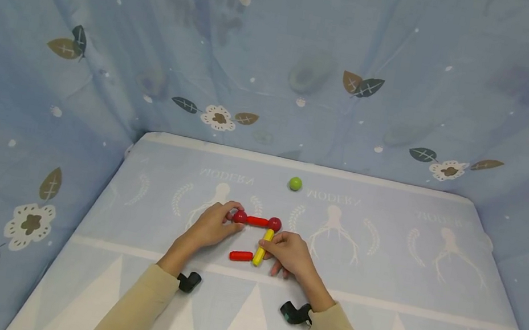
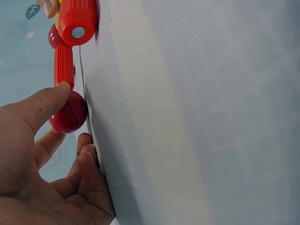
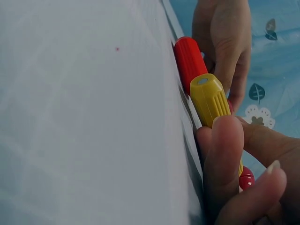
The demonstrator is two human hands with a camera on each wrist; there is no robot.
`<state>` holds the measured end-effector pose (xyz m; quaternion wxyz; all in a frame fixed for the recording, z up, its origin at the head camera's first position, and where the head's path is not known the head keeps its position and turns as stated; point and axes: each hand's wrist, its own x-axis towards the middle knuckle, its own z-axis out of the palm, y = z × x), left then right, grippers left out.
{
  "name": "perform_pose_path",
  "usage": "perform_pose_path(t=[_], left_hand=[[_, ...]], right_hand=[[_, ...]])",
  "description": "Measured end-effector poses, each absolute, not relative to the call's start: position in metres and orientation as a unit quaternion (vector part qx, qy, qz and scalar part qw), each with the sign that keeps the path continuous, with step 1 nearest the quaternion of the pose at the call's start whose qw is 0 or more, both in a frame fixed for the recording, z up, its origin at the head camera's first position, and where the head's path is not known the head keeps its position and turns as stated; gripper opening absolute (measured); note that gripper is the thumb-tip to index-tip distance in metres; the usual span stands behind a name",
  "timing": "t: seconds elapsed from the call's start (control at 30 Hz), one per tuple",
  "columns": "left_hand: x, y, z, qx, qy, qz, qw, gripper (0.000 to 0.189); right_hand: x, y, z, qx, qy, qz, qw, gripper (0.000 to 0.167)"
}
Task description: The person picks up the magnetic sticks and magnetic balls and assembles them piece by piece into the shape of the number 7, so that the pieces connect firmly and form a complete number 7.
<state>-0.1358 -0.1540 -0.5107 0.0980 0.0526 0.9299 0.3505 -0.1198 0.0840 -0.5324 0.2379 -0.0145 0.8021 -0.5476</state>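
Observation:
Two dark red balls, a left one point(image 1: 240, 216) and a right one point(image 1: 274, 224), are joined by a red rod point(image 1: 257, 221) lying across the table. My left hand point(image 1: 210, 224) pinches the left ball between thumb and fingers; the left wrist view shows the thumb point(image 2: 56, 96) at the joint of ball and rod. My right hand point(image 1: 293, 254) grips a yellow grooved rod point(image 1: 259, 254), whose far end meets the right ball. A second red rod point(image 1: 241, 256) lies loose just left of the yellow rod's near end. Its end, seen in the left wrist view, bears a silvery disc point(image 2: 78, 32).
Farther back on the patterned tablecloth point(image 1: 385, 253) sits a green ball point(image 1: 295, 184). A blue curtain point(image 1: 279, 75) with leaf and flower prints rises behind the table and along its sides. Small black cameras point(image 1: 293, 312) are strapped at both wrists.

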Motion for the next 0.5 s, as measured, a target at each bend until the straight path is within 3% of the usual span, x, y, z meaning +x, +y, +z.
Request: perform_pose_path(t=[0.17,0.4,0.5], left_hand=[[-0.136,-0.155,-0.511,0.053,0.925,0.364,0.099,0.053],[-0.127,-0.154,-0.502,0.021,0.92,0.374,0.111,0.086],[-0.118,-0.154,-0.495,0.013,0.922,0.374,0.103,0.086]], right_hand=[[-0.118,0.084,-0.533,-0.021,0.8,-0.552,0.233,0.043],[-0.118,0.085,-0.533,-0.024,0.8,-0.554,0.229,0.044],[-0.118,0.085,-0.532,-0.026,0.801,-0.553,0.228,0.044]])
